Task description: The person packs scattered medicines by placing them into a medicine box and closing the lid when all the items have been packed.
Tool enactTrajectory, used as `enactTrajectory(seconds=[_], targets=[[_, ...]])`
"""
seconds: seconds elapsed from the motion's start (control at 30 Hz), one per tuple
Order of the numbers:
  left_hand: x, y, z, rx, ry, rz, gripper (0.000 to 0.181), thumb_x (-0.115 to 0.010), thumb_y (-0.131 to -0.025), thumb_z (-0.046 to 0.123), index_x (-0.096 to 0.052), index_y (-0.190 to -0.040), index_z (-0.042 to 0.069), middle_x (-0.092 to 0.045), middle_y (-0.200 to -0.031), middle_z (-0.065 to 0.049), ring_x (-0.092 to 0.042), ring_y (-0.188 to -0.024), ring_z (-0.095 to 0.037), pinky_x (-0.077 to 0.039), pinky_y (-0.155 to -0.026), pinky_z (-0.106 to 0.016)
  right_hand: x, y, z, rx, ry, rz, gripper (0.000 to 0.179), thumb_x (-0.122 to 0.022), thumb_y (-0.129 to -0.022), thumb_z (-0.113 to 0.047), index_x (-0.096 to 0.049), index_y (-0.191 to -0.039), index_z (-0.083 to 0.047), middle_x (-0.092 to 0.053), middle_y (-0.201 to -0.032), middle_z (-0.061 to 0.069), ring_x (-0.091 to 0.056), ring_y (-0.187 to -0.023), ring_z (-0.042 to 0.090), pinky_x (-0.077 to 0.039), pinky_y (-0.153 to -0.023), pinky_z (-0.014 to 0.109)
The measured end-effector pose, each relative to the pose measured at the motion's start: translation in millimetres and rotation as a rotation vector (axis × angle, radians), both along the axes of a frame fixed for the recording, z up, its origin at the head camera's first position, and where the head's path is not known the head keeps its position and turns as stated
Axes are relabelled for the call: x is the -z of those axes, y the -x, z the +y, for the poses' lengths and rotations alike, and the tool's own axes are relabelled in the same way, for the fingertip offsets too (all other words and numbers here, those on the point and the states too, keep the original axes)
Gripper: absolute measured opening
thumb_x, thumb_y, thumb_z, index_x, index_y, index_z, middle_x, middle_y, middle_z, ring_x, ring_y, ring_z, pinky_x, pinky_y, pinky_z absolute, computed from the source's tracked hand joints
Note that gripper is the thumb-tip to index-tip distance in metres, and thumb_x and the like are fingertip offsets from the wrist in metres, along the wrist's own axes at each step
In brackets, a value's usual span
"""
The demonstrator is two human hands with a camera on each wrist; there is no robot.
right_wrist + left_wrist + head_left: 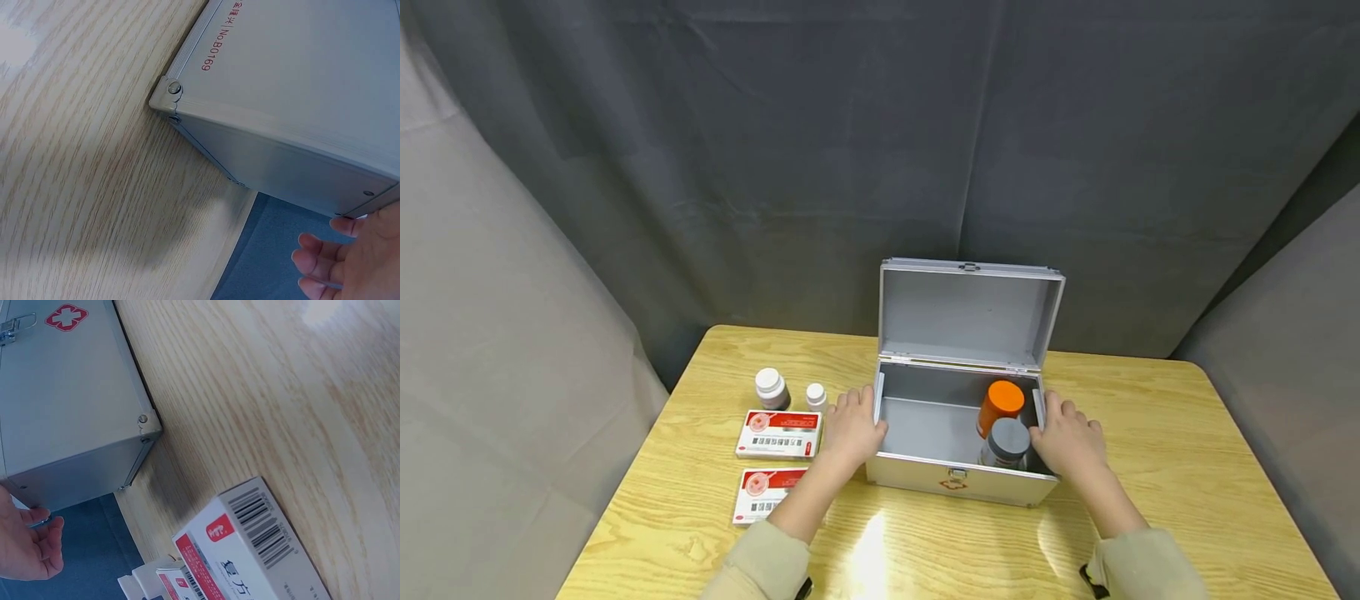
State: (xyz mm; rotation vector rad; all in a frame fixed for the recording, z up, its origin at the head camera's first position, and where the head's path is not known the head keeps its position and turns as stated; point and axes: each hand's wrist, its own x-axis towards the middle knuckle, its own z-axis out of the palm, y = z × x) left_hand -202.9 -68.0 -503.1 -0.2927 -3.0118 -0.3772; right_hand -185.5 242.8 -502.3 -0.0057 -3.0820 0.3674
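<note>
Left hand: my left hand (850, 427) grips the left wall of the silver case (913, 473), thumb over the rim, fingers bent down outside.
Right hand: my right hand (1071, 435) holds the right wall the same way, thumb at the rim.
Case: it stands on the desk (1157, 467) between my hands, its lid (962, 312) raised at the far side; a red cross emblem (66, 317) marks the front.
Inside: an orange-capped bottle (1002, 405) and, just nearer me, a grey-lidded jar (1007, 442), both towards the right wall.
Boxes: two red-and-white ones lie left of the case, the farther box (779, 434) in full view, the nearer box (763, 498) partly behind my forearm.
White bottles: the larger bottle (772, 389) stands beyond the boxes; the smaller bottle (816, 397) is just beside my left fingers.
Backdrop: dark curtain (850, 167) behind the desk.
</note>
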Motion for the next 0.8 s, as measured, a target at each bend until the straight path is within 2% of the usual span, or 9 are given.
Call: enactTrajectory(seconds=[0.3, 0.5, 0.6, 0.8], targets=[[-8.7, -3.3, -2.6, 0.01, 0.049, 0.071, 0.053, -0.06, -0.08, 0.037, -0.048, -0.122, 0.006, -0.054, -0.109, -0.014, -0.049, -0.101, -0.031, -0.041, -0.08, -0.043, -0.7, -1.7, 0, -0.003, -0.008, 0.0, 0.055, -0.052, -0.084, -0.025, -0.031, -0.125, 0.005, -0.049, -0.1, 0.03, -0.052, -0.084, 0.044, -0.036, -0.071, 0.056], [-14.7, -5.6, -5.3, 0.012, 0.015, 0.151, 0.045, -0.058, -0.082, 0.037, -0.054, -0.115, 0.007, -0.056, -0.103, -0.011, -0.052, -0.095, -0.029, -0.041, -0.077, -0.041, -0.6, -1.6, -1, -0.001, -0.013, -0.01, 0.055, -0.053, -0.084, -0.025, -0.031, -0.126, 0.005, -0.049, -0.101, 0.03, -0.052, -0.084, 0.044, -0.036, -0.07, 0.056], [-17.3, -6.2, -8.3, 0.016, 0.002, 0.219, 0.041, -0.058, -0.083, 0.036, -0.055, -0.112, 0.007, -0.057, -0.102, -0.009, -0.052, -0.094, -0.027, -0.041, -0.075, -0.039, -1.1, -1.6, -1, 0.0, -0.012, -0.011, 0.056, -0.053, -0.084, -0.025, -0.031, -0.126, 0.005, -0.049, -0.102, 0.031, -0.052, -0.085, 0.044, -0.036, -0.071, 0.056], [-18.8, -8.1, -16.7, 0.053, -0.031, 0.405, 0.031, -0.058, -0.082, 0.028, -0.058, -0.106, 0.008, -0.058, -0.099, -0.005, -0.053, -0.09, -0.024, -0.04, -0.075, -0.037, -2.7, -2.1, -1, -0.004, -0.009, -0.024, 0.055, -0.053, -0.084, -0.025, -0.031, -0.125, 0.005, -0.048, -0.101, 0.031, -0.052, -0.085, 0.044, -0.037, -0.07, 0.056]])
